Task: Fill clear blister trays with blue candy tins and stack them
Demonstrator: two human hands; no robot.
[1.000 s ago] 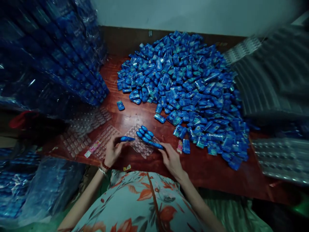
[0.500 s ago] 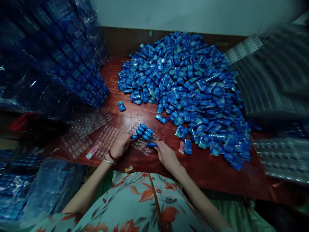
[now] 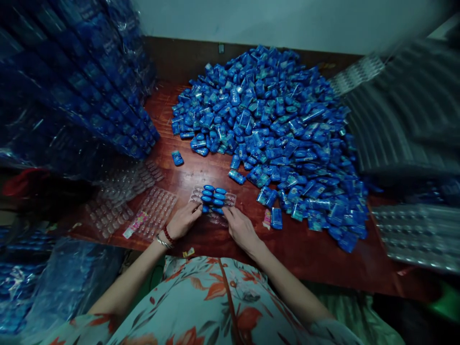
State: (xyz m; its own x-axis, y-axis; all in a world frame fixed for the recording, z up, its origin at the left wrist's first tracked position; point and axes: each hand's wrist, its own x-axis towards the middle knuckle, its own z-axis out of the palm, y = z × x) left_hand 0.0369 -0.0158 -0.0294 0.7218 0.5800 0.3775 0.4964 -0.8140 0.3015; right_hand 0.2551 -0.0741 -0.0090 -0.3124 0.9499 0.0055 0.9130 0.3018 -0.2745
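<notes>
A clear plastic tray (image 3: 232,197) with oval pockets lies flat on the table before me. Two columns of shiny blue oval packets (image 3: 219,196) sit in its middle pockets. At the near left side of these columns, my left hand (image 3: 184,219) is closed, its fingertips on a blue packet. My right hand (image 3: 241,229) has its fingers pinched at a blue packet (image 3: 217,210) in the near right part of the tray. Fingers partly hide both near packets.
A big heap of blue packets (image 3: 262,115) covers the back and right of the table (image 3: 196,167). One loose packet (image 3: 177,158) lies left of it. More clear trays (image 3: 158,211) lie at left. Wrapped blue stacks (image 3: 79,96) rise at left; stacked trays (image 3: 417,235) stand right.
Both hands have moved inward, bringing two blue packets to the tray's near middle. The packets in the tray, earlier skewed, now stand in two straight columns, and the tray lies straighter.
</notes>
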